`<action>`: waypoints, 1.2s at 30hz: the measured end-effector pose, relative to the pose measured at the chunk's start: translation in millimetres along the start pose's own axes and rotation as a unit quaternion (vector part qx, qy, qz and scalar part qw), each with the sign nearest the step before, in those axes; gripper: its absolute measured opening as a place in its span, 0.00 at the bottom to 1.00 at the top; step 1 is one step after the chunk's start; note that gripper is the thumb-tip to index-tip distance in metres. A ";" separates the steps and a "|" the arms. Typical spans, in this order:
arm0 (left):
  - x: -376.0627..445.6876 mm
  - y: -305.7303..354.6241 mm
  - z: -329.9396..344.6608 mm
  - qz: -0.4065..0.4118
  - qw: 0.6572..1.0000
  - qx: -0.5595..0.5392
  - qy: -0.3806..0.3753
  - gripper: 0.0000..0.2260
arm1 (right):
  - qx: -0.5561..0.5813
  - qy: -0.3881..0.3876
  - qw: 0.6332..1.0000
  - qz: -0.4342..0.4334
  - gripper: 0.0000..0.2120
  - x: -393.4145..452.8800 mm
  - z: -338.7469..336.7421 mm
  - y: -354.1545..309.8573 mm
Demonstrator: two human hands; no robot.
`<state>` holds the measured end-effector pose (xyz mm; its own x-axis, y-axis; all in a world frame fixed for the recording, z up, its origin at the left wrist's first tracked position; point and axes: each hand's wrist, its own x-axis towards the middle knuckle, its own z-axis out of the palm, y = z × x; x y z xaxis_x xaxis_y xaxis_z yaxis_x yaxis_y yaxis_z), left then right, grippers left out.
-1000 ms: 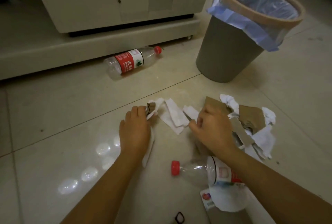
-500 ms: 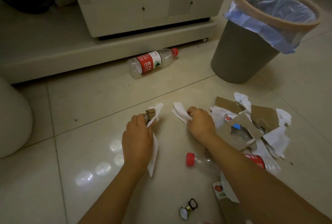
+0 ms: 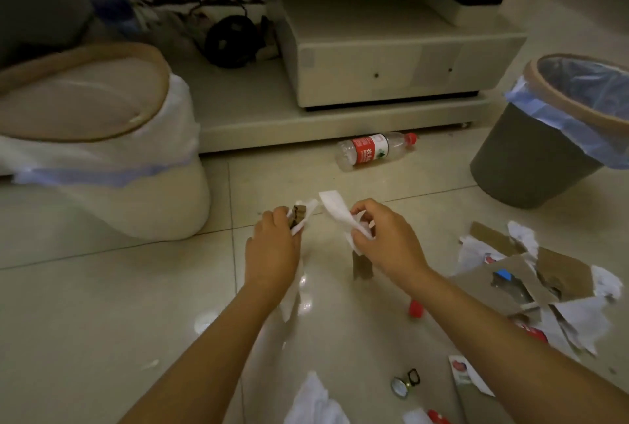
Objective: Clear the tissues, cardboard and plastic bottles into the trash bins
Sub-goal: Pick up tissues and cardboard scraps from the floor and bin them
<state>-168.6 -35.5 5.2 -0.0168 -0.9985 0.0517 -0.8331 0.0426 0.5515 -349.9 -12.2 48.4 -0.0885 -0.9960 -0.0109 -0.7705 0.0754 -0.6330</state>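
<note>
tiled floor [image 3: 102, 304] below, left hand [image 3: 272, 246] grips tissue and cardboard scrap, right hand [image 3: 384, 240] pinches tissue, forearm hiding a bottle.

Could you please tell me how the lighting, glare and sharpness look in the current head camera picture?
Head view: dim, warm light; bright glare spots on the glossy floor tiles beneath the left hand; wide-angle bending tilts the white bin and grey bin outward; slight softness on the tissue held in the right hand.

Both hands [image 3: 272, 250] [image 3: 384, 240] grip tissues [image 3: 335, 207], seemingly cardboard.
</note>
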 end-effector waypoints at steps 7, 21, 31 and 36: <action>0.0 -29.7 -92.7 -0.010 0.997 -0.066 0.047 0.12 | 0.000 0.009 0.993 -0.118 0.10 -10.4 1.9 -78.4; 58.6 -33.0 -255.2 0.055 0.962 -0.117 0.239 0.02 | 0.021 0.053 0.965 -0.257 0.02 4.7 7.6 -241.7; 85.2 -62.6 -288.5 -0.133 0.959 -0.241 0.070 0.21 | 0.028 0.077 0.968 -0.236 0.04 27.3 8.8 -273.1; 79.5 -63.9 -285.6 -0.139 0.939 -0.301 0.089 0.25 | 0.044 0.099 0.968 -0.226 0.03 43.7 9.1 -281.6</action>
<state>41.2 -107.9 211.9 0.2924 -0.9547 -0.0556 -0.3268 -0.1543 0.9324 -131.0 -77.5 219.1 0.1198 -0.8970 0.4255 -0.7024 -0.3795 -0.6021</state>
